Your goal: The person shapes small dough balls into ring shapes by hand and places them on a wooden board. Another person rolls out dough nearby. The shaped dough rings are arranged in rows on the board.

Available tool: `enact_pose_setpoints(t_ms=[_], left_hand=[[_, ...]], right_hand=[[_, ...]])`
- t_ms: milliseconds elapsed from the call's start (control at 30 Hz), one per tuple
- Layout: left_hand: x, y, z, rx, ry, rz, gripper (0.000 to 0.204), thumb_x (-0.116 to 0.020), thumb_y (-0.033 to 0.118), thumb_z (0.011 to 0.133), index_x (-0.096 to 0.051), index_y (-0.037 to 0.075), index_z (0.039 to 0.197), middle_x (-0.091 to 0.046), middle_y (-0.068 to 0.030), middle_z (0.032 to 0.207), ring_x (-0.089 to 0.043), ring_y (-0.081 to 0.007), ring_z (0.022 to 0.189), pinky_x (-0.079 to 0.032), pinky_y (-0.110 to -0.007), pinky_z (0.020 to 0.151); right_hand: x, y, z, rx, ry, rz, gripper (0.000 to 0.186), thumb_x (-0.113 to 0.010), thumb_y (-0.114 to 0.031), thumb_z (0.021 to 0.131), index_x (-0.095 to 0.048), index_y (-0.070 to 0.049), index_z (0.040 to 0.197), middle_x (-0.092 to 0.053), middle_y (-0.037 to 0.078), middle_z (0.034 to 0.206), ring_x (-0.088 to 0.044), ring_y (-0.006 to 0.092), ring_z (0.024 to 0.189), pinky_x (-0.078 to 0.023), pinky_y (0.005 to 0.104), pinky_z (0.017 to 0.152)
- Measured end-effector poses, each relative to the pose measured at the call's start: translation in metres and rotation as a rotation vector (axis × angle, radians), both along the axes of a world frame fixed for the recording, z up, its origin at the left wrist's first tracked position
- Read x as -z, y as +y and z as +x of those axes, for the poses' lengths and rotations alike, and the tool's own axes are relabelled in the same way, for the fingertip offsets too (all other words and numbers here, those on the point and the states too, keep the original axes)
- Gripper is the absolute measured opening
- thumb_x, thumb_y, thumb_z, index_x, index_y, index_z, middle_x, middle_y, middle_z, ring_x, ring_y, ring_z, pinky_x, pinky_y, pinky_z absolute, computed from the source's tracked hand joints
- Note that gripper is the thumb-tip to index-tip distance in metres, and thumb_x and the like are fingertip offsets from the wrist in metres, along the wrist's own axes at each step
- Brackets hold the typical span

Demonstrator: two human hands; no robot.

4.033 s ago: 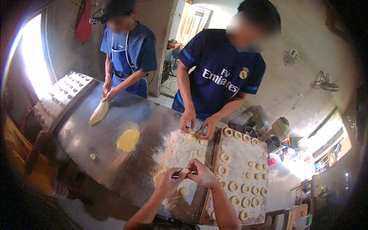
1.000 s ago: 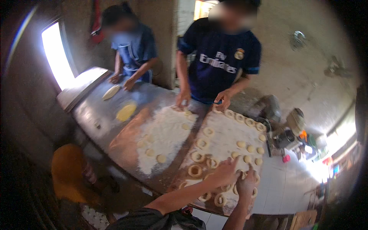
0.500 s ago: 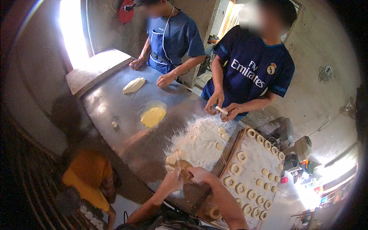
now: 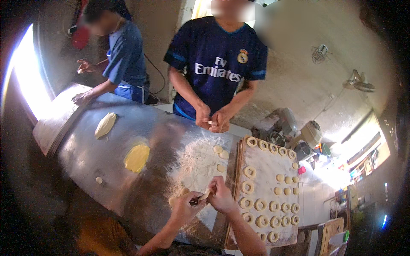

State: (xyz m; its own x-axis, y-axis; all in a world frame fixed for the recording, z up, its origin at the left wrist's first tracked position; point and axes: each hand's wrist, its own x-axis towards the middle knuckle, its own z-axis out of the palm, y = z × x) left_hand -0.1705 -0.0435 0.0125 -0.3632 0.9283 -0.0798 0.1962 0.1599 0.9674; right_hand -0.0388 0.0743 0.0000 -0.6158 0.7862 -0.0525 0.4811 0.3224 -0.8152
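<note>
My left hand point(image 4: 189, 204) and my right hand point(image 4: 220, 197) meet over a patch of white flour point(image 4: 194, 160) on the metal table point(image 4: 85, 158), both pinching a pale dough piece point(image 4: 205, 195). Small flat dough discs point(image 4: 217, 149) lie in the flour. To my right, a floured board point(image 4: 267, 164) carries several dough rings point(image 4: 260, 205) and small rounds point(image 4: 279, 178). A yellow patch of fat or dough point(image 4: 136, 158) and a pale elongated dough piece point(image 4: 105, 124) sit on the metal to the left.
Across the table, a person in a dark jersey point(image 4: 215, 51) handles something small; another in blue point(image 4: 124, 55) reaches over stacked boards point(image 4: 57, 115) at the left. An orange-clad person point(image 4: 98, 234) is low at the near left. Buckets point(image 4: 303, 151) and containers line the right wall.
My hands moved from the board at the right back to the flour and now lift a dough piece. The person in blue reaches further to the boards. My view has shifted.
</note>
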Motion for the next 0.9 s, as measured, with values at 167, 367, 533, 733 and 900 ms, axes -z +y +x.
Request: enact_pose_setpoints(t_ms=[167, 367, 533, 733, 900], left_hand=[[0.031, 0.023, 0.008, -0.181, 0.497, 0.377, 0.038, -0.072, 0.001, 0.079, -0.052, -0.002, 0.112, -0.058, -0.0160, 0.093, -0.061, -0.0311, 0.082, -0.050, -0.039, 0.071], [0.042, 0.028, 0.034, -0.046, -0.256, 0.617, 0.030, -0.053, 0.010, 0.094, -0.046, 0.001, 0.121, -0.056, -0.0156, 0.105, -0.056, -0.0289, 0.099, -0.049, -0.039, 0.086], [0.043, 0.031, 0.071, 0.001, -0.371, 0.666, 0.030, -0.039, 0.023, 0.103, -0.045, 0.002, 0.124, -0.057, -0.0156, 0.102, -0.061, -0.0269, 0.090, -0.051, -0.036, 0.079], [0.022, 0.040, 0.136, -0.125, 0.089, 0.470, 0.037, -0.035, 0.035, 0.106, -0.047, 0.003, 0.120, -0.055, -0.0150, 0.101, -0.061, -0.0211, 0.074, -0.050, -0.027, 0.058], [0.006, 0.037, 0.216, -0.053, -0.479, 0.413, 0.024, -0.041, 0.022, 0.105, -0.049, 0.004, 0.118, -0.054, -0.0143, 0.089, -0.059, -0.0214, 0.064, -0.049, -0.031, 0.059]], right_hand=[[0.020, 0.000, -0.003, -0.017, 0.239, -0.134, 0.056, -0.065, -0.017, 0.092, -0.040, -0.001, 0.140, -0.061, 0.012, 0.110, -0.060, 0.0253, 0.102, -0.048, 0.0359, 0.090], [0.008, -0.013, 0.040, -0.156, 1.086, -1.057, 0.038, -0.055, -0.008, 0.096, -0.047, -0.006, 0.133, -0.063, 0.009, 0.106, -0.060, 0.0204, 0.101, -0.047, 0.0345, 0.090], [0.041, -0.010, 0.055, -0.014, 0.428, 0.327, 0.042, -0.042, -0.032, 0.104, -0.047, -0.005, 0.134, -0.063, 0.010, 0.103, -0.063, 0.0193, 0.086, -0.050, 0.0301, 0.079], [-0.037, -0.033, 0.115, 0.069, 0.833, -0.524, 0.060, -0.037, -0.048, 0.102, -0.038, -0.008, 0.146, -0.055, 0.002, 0.092, -0.048, 0.0076, 0.068, -0.045, 0.0227, 0.063], [-0.041, -0.046, 0.184, 0.193, 0.968, -0.705, 0.064, -0.040, -0.051, 0.101, -0.032, -0.011, 0.151, -0.053, -0.002, 0.080, -0.044, 0.0068, 0.067, -0.039, 0.0217, 0.057]])
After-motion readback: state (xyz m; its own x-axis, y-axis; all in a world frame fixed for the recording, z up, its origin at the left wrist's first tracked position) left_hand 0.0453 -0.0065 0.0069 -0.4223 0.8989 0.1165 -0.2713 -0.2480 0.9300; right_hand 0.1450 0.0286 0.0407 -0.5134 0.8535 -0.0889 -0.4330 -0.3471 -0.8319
